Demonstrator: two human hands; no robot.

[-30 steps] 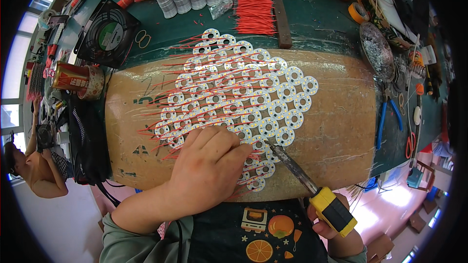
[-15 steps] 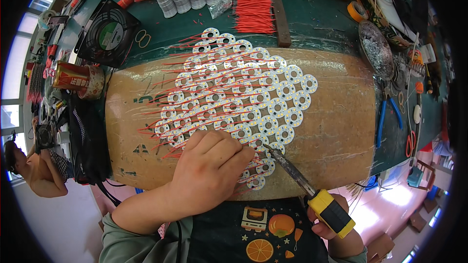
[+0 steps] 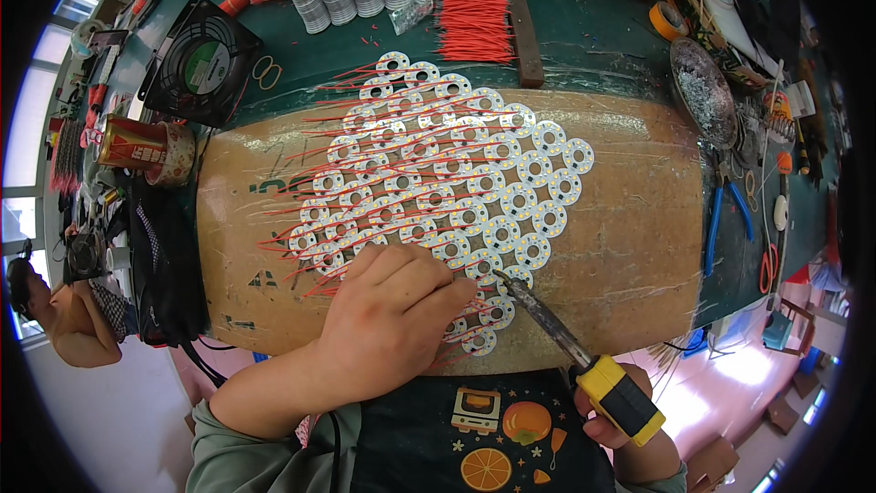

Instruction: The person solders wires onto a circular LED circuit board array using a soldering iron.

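Little has moved since the one-second-old frame: our left hand point(image 3: 388, 319) sits slightly farther right, and the soldering iron point(image 3: 570, 347) tip looks a touch lower on its LED ring board point(image 3: 484, 256). Half-second-old frame: near-identical.

Step in hand, our read: soldering a joint on that ring board. Next move calls for a steady tip and no tug on the red leads point(image 3: 315, 183) (they lie across neighbouring boards, so a snag could shift several).

Left-hand fingers: curled together, thumb side down; fingertips hidden, so we can't tell whether they clamp a lead. Right hand point(image 3: 602, 427): clamped on the iron's yellow-and-black handle, shaft slanting away and leftward from it.

Ring board being worked: just beyond and right of the left hand's index finger, well beyond and left of the right hand. Tip appears to touch its near right edge; can't confirm contact at this size. Other boards fan out beyond the left hand on the brown work surface point(image 3: 630, 246), a few tucked just right of it. Blue-handled pliers point(image 3: 714, 228) lie well beyond the right hand, off to its right.
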